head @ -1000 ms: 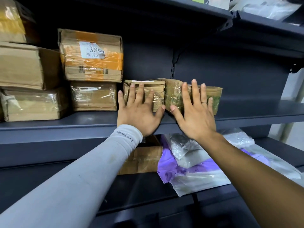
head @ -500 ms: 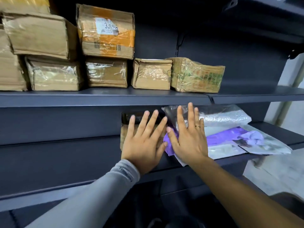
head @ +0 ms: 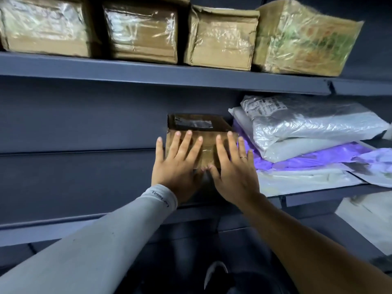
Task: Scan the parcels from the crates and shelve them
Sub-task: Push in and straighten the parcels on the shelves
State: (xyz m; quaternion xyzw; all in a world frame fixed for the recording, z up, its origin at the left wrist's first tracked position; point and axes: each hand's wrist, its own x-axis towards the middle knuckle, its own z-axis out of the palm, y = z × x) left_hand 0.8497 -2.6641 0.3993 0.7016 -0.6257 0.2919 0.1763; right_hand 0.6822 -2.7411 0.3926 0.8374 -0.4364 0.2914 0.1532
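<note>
Shelving step: left hand (head: 177, 166) and right hand (head: 232, 168), fingers straight and spread, press flat on the brown tape-wrapped cardboard parcel (head: 201, 134) on the dark grey metal lower shelf (head: 318, 193); next, likely push it fully back.

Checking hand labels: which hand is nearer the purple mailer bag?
Right. The right hand lies on the brown box directly beside the purple mailer bag; the left hand sits farther left.
</note>
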